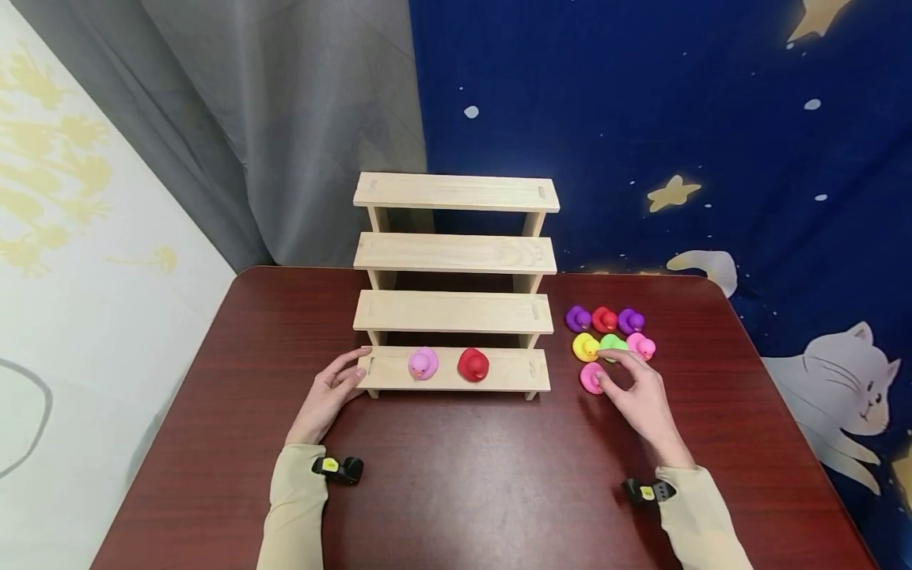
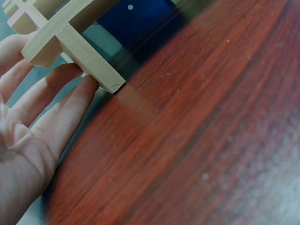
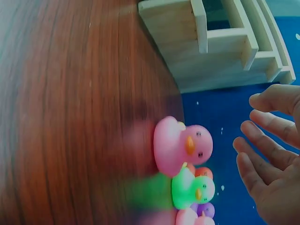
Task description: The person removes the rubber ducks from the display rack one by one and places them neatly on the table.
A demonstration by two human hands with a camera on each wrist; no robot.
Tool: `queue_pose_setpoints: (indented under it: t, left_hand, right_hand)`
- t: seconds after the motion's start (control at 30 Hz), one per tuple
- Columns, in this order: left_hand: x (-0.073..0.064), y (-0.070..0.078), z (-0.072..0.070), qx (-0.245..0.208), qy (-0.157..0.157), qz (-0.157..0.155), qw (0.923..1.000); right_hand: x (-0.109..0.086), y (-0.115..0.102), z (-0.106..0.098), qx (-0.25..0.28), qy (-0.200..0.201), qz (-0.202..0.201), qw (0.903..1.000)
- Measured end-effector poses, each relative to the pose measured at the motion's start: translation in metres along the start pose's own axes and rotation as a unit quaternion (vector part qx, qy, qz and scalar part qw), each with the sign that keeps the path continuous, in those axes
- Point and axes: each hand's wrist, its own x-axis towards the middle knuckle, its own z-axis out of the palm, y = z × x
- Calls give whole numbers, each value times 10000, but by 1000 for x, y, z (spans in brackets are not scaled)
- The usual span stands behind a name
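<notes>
My left hand [image 1: 324, 400] is at the left end of a wooden stepped shelf [image 1: 452, 313], its fingertips touching the lowest step. In the left wrist view, loosely bent fingers [image 2: 40, 117] rest against the shelf's end and leg [image 2: 91, 61]. A lilac rubber duck [image 1: 423, 363] and a red rubber duck [image 1: 473, 365] sit on that step. To the right, my right hand [image 1: 644, 404] hovers at a pink rubber duck [image 1: 591, 378] nearest me. The right wrist view shows spread fingers [image 3: 262, 140] apart from the pink duck [image 3: 183, 147], with a green duck [image 3: 193, 188] beyond it.
Behind the pink duck stand a yellow duck [image 1: 586, 347], a green duck and another pink duck [image 1: 641, 346]. A further row has a red duck [image 1: 605, 319] between two purple ones. Curtains hang behind the dark wooden table [image 1: 463, 491]; a white wall [image 1: 93, 261] is at left.
</notes>
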Motion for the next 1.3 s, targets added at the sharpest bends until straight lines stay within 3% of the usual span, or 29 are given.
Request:
queue_pose_setpoints:
  t: [0.27,0.9,1.17,1.3]
  left_hand:
    - [0,2,1,-37,-4,31,10000]
    - [2,0,-1,-79,-136,101,9998]
    - [1,-1,-1,-66,-55,48,10000]
    - [0,0,0,-52,-19,7,10000]
  right_hand:
    - [3,-15,17,349,3,-195,9992]
    - [9,-40,53,879,-484,-534,9935]
    - [14,-82,53,1411,-791,-814,9835]
    - [18,-93,56,1580,-942,-867,9791]
